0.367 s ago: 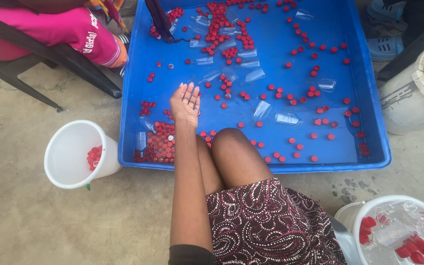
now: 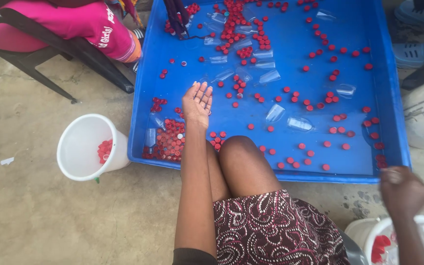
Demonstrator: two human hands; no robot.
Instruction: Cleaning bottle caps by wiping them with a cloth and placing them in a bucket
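1. Clearly the left hand (image 2: 197,102) is the nearer one to the red caps: it reaches out over the blue tray (image 2: 290,172), palm up, fingers spread loose, and its grip holds nothing that I can see.
2. Just below and to the left of that hand, a dense heap of red caps (image 2: 169,141) lies in the tray's near left corner; a few loose ones sit just beside the wrist.
3. Outside that corner, touching the tray's edge, a white bucket (image 2: 82,147) leans on its side with some caps inside.
4. Well apart at the lower right, the right hand (image 2: 402,190) hangs curled above a second white bucket (image 2: 369,230); whether its grip encloses anything I cannot tell.
5. Clear plastic pieces (image 2: 275,113) lie scattered mid-tray, farther off.
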